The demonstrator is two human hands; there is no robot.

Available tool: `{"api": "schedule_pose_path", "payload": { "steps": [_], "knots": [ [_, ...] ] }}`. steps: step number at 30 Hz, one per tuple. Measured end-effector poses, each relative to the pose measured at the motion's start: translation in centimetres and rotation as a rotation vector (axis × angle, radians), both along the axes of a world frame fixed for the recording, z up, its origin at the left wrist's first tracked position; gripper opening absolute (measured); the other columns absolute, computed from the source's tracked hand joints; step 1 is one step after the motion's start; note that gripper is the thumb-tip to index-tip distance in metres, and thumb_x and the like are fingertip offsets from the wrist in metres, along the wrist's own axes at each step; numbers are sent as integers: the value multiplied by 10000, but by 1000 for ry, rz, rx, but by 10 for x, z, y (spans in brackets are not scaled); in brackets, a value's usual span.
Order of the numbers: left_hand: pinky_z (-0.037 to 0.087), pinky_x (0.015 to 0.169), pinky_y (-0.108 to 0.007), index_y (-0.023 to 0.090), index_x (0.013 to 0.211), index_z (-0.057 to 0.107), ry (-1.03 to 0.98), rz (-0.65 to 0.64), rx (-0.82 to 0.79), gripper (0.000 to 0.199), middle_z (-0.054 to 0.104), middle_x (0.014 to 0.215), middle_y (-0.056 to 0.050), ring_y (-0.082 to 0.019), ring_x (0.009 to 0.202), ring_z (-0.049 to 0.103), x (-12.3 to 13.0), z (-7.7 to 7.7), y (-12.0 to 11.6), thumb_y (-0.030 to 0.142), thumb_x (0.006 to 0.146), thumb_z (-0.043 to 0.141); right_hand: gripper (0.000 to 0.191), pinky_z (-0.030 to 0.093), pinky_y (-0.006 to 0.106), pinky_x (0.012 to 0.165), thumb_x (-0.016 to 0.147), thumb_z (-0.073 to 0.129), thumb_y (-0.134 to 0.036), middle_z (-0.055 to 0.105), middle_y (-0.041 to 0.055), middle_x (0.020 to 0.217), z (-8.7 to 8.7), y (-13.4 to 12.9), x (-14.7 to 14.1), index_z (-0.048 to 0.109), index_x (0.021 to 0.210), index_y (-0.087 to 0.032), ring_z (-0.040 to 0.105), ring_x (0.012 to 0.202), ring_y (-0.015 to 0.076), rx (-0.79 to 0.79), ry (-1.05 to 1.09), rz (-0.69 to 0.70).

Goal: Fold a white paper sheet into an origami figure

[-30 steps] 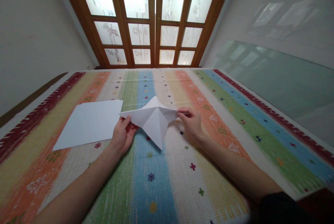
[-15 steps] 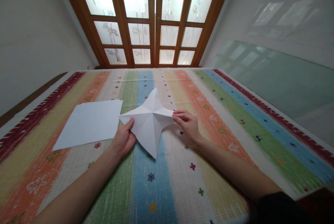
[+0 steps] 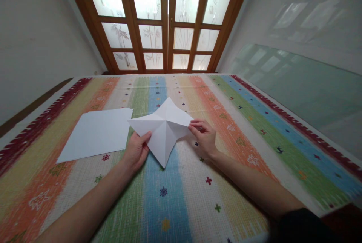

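A creased white sheet of paper point(image 3: 166, 122) is raised above the table, its folds meeting at a peak near the middle and its corners pointing outward. My left hand point(image 3: 137, 149) grips its lower left edge, thumb on top and fingers beneath. At the right corner, my right hand point(image 3: 204, 137) pinches the paper between thumb and fingertips. Left of my hands lies a small stack of flat white paper sheets point(image 3: 94, 135), its edges slightly out of line.
A striped, colourful tablecloth point(image 3: 166, 205) with small printed figures covers the table. Beyond its far edge stand wooden doors point(image 3: 168, 28) with frosted panes. A pale glass panel point(image 3: 305, 84) leans along the right wall.
The near corner of the creased paper has drawn up and leftward, and the right side has spread wider. My left thumb has slid inward; my right hand has shifted slightly right.
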State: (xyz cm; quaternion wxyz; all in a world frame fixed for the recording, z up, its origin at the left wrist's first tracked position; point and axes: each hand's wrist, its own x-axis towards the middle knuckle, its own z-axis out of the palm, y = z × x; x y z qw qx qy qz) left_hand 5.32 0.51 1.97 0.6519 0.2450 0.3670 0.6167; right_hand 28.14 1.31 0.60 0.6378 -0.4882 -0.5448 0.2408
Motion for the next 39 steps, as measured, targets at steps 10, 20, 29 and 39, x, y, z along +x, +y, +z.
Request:
{"api": "schedule_pose_path", "payload": {
  "steps": [10, 20, 29, 39],
  "knots": [
    [565, 902, -347, 147, 1072, 629, 90, -113, 58, 556, 736, 1006, -100, -273, 1012, 682, -5, 0, 3, 191, 577, 879, 517, 523, 311, 653, 642, 739, -479, 675, 59, 1116, 16, 15, 18, 623, 1101, -271, 659, 849, 213, -474, 364, 505],
    [594, 647, -314, 169, 1074, 551, 184, -66, -46, 580, 735, 831, -55, -224, 706, 717, -6, -1, 3, 161, 576, 849, 632, 522, 303, 558, 555, 804, -257, 717, -8, 800, 18, 20, 23, 495, 1107, -258, 652, 598, 174, -482, 392, 557],
    [522, 517, -241, 188, 1071, 514, 302, 176, -73, 571, 678, 669, 10, -154, 532, 640, -10, 0, 8, 164, 587, 817, 486, 458, 253, 532, 626, 748, -272, 637, -50, 702, 16, 17, 14, 558, 1073, -255, 582, 568, 128, -305, 301, 344],
    [489, 534, -201, 142, 875, 642, 268, 63, -38, 476, 651, 680, 21, -102, 542, 591, -3, -6, 2, 207, 462, 870, 232, 414, 257, 537, 598, 761, -319, 634, -1, 708, 4, 13, 5, 669, 774, -199, 545, 595, 125, -425, 292, 262]
  ]
}}
